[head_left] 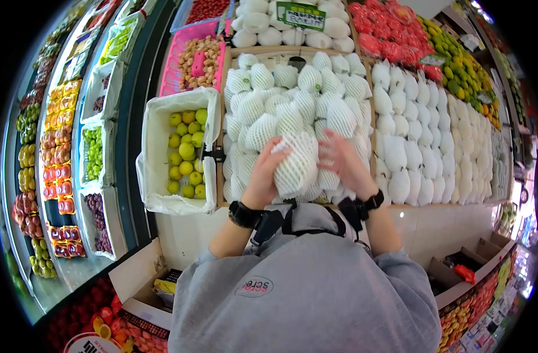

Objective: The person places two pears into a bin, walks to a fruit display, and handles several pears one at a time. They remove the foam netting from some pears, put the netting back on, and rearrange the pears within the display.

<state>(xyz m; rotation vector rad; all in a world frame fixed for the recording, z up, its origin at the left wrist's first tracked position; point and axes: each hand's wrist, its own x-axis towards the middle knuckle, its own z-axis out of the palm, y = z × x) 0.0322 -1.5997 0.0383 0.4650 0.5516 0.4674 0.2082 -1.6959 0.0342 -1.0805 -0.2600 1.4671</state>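
My left hand [267, 172] is wrapped round the left side of a fruit in a white foam net [296, 163], held in front of my chest. To the right of that fruit, my right hand [340, 157] has its fingers spread, close to the net and holding nothing that I can make out. Beneath and beyond both hands lies a wooden-edged bin of foam-netted fruit [262, 130], packed in rows. The fruit inside the nets is hidden.
Left of the bin stands a white lined crate [149, 159] of yellow-green fruit, with a pink basket [173, 59] behind it. More white-wrapped fruit [397, 150] fills the right side. Red packages [386, 29] and green-yellow fruit [451, 59] lie at the back right.
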